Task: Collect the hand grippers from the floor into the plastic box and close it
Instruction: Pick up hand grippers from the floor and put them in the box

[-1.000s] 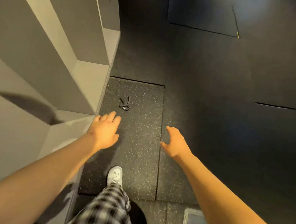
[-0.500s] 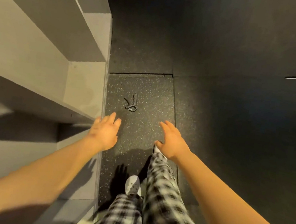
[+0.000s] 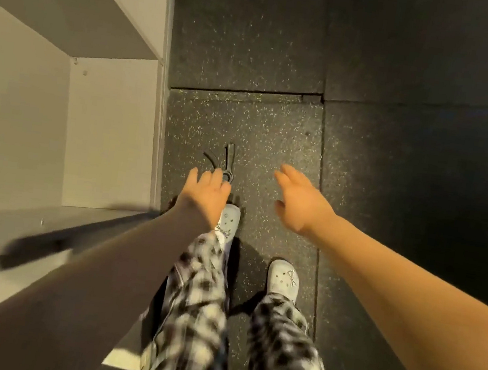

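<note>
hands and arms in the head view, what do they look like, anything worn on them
The left forearm, in shadow, and the right forearm are bare to the frame edge: no sleeves, watch or bracelet show. The left hand and right hand wear no gloves; motion blur would hide a thin ring.

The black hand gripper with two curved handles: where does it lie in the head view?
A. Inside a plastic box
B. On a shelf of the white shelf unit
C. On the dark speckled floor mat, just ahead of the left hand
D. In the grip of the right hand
C: the black hand gripper lies on the dark speckled floor mat, just beyond the fingers of the left hand; the right hand holds nothing.
</note>
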